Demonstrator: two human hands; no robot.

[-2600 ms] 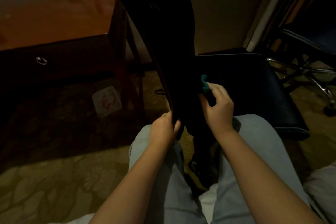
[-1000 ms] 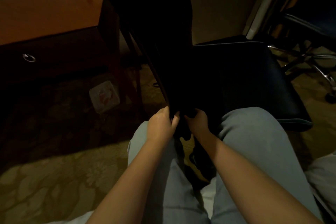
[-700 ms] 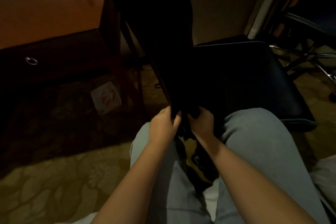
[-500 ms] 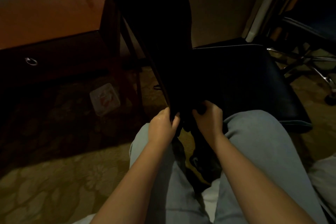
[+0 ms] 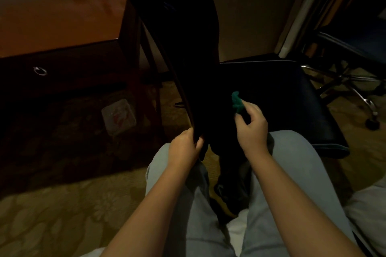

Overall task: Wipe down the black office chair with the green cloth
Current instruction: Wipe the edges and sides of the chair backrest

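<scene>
The black office chair (image 5: 288, 98) stands right in front of my knees in dim light, its tall backrest rising up the middle of the view and its seat spreading to the right. My left hand (image 5: 184, 145) grips the lower left edge of the backrest. My right hand (image 5: 251, 129) holds the green cloth (image 5: 237, 103) bunched in its fingertips, against the base of the backrest where it meets the seat. Only a small tuft of the cloth shows above the fingers.
A dark wooden desk (image 5: 62, 27) with a ring drawer pull (image 5: 39, 71) stands at the left. A white packet (image 5: 119, 116) lies on the patterned carpet under it. Another chair with a chrome wheeled base (image 5: 355, 87) is at the right. My legs in light trousers fill the foreground.
My right hand has risen from the bottom of the backrest up to the seat junction, and the green cloth has come back into sight. My left hand has kept its grip.
</scene>
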